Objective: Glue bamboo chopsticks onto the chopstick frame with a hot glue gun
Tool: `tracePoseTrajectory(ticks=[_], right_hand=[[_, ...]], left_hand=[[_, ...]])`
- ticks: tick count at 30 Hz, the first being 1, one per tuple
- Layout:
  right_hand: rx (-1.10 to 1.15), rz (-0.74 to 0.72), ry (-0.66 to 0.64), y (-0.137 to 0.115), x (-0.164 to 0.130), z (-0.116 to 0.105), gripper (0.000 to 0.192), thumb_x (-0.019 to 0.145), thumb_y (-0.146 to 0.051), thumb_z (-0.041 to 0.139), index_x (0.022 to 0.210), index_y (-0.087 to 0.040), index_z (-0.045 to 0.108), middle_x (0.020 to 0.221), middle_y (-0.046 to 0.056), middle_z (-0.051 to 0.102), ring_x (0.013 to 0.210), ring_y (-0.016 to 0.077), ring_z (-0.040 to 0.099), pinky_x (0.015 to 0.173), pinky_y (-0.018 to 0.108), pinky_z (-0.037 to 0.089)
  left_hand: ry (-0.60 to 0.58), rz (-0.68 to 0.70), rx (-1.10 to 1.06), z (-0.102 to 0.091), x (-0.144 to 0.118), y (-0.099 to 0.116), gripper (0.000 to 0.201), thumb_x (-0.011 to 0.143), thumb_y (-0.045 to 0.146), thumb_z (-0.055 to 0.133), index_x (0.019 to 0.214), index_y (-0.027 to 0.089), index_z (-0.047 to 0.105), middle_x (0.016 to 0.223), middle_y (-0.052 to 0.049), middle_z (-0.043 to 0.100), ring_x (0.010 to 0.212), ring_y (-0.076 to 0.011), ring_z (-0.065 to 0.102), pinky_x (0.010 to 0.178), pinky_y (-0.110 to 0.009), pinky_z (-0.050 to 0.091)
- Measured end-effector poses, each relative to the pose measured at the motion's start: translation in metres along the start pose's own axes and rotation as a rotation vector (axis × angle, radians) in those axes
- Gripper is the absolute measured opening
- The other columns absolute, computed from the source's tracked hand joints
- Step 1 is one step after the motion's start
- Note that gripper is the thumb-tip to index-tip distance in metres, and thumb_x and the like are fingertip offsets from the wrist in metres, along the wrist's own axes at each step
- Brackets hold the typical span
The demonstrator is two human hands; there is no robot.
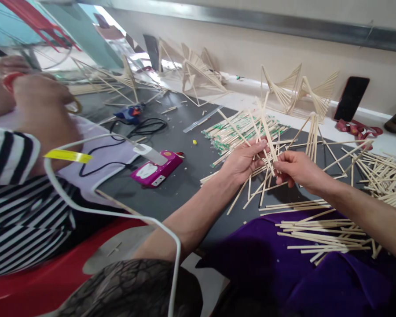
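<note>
My left hand [246,160] is closed, thumb on top, round several thin wooden sticks [263,121] that cross and fan upward. Close beside it, my right hand [292,167] pinches the lower part of the same sticks between thumb and fingers. Behind my hands lie paper-wrapped chopsticks [237,130] with green print. Loose sticks [251,193] spread on the dark table under my hands. More bare sticks [323,235] rest on purple cloth [260,259] over my lap. A partly built stick frame [313,141] stands just beyond my right hand.
Finished twisted stick models [282,90] stand along the wall. A phone [351,97] leans there. A magenta power strip [157,169] with a white plug and cable [119,214] sits left. A co-worker's hands [41,92] hold something blurred. A stick pile [386,176] lies right.
</note>
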State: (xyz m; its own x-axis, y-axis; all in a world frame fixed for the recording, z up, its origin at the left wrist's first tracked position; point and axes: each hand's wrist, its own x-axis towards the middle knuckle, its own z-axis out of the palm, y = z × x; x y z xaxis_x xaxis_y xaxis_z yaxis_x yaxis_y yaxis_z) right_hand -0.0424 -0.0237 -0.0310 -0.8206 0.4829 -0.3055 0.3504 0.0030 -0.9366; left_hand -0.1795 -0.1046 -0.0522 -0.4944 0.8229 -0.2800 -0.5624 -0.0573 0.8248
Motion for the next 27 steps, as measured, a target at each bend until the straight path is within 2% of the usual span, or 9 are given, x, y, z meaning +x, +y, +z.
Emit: tracePoseTrajectory(ticks=[4,8,12,14,18,21,24,27], right_hand=[[-0.019,0.023,0.042,0.007,-0.002,0.002,0.014,0.086,-0.021,0.054,0.074,-0.017,0.049,0.078,0.001,0.065,0.048,0.0048,0.056,0.034,0.015,0.030],[0.011,0.019,0.027,0.014,-0.002,0.000,0.014,0.088,-0.022,0.050,0.075,-0.018,0.047,0.072,0.000,0.062,0.049,0.0051,0.056,0.036,0.014,0.030],[0.047,-0.038,0.092,0.020,-0.004,-0.005,0.012,0.087,-0.026,0.053,0.079,-0.018,0.048,0.071,-0.001,0.063,0.051,0.0055,0.058,0.038,0.014,0.031],[0.033,-0.067,0.080,0.022,-0.005,-0.007,0.012,0.086,-0.027,0.053,0.080,-0.018,0.048,0.071,-0.001,0.063,0.051,0.0060,0.058,0.038,0.014,0.032],[-0.078,-0.073,-0.024,0.025,-0.006,-0.004,0.012,0.085,-0.024,0.052,0.075,-0.018,0.049,0.070,0.001,0.064,0.049,0.0079,0.058,0.038,0.017,0.034],[-0.306,-0.026,-0.085,0.022,-0.008,-0.007,0.019,0.085,-0.026,0.053,0.068,-0.017,0.054,0.065,0.003,0.064,0.046,0.0091,0.056,0.041,0.020,0.035],[-0.520,-0.138,0.041,0.008,-0.013,-0.021,0.026,0.083,-0.037,0.060,0.067,-0.016,0.063,0.059,0.003,0.061,0.049,0.0108,0.054,0.047,0.023,0.037],[-0.465,-0.300,0.218,-0.014,-0.021,-0.037,0.024,0.074,-0.036,0.070,0.088,-0.017,0.069,0.081,0.005,0.068,0.061,0.0118,0.056,0.054,0.024,0.042]], left_hand=[[0.091,0.026,0.004,0.003,-0.002,0.004,0.015,0.091,0.022,0.056,0.080,0.016,0.065,0.070,-0.001,0.067,0.060,-0.0078,0.060,0.048,-0.015,0.045],[0.090,0.053,0.051,0.004,-0.005,0.006,0.022,0.093,0.029,0.050,0.084,0.016,0.065,0.086,-0.006,0.073,0.080,-0.0132,0.066,0.056,-0.019,0.047],[0.076,0.037,0.107,0.004,-0.007,0.004,0.024,0.092,0.029,0.051,0.086,0.015,0.069,0.090,-0.008,0.073,0.088,-0.0144,0.067,0.061,-0.020,0.047],[0.051,0.017,0.115,0.006,-0.008,0.002,0.023,0.091,0.027,0.052,0.088,0.014,0.070,0.092,-0.009,0.074,0.089,-0.0154,0.067,0.065,-0.021,0.049],[-0.029,-0.005,0.095,0.015,-0.010,-0.007,0.020,0.091,0.026,0.054,0.095,0.015,0.070,0.089,-0.008,0.074,0.084,-0.0164,0.068,0.072,-0.026,0.051],[-0.084,0.005,0.082,0.022,-0.014,-0.014,0.017,0.091,0.022,0.054,0.093,0.014,0.068,0.071,-0.003,0.068,0.065,-0.0122,0.063,0.062,-0.023,0.048],[-0.119,0.075,0.086,0.027,-0.019,-0.019,0.011,0.088,0.024,0.060,0.086,0.015,0.065,0.058,0.003,0.057,0.051,-0.0080,0.053,0.054,-0.020,0.044],[-0.227,0.125,0.178,0.030,-0.026,-0.024,0.017,0.084,0.034,0.065,0.080,0.017,0.062,0.055,0.005,0.054,0.047,-0.0077,0.048,0.054,-0.022,0.044]])
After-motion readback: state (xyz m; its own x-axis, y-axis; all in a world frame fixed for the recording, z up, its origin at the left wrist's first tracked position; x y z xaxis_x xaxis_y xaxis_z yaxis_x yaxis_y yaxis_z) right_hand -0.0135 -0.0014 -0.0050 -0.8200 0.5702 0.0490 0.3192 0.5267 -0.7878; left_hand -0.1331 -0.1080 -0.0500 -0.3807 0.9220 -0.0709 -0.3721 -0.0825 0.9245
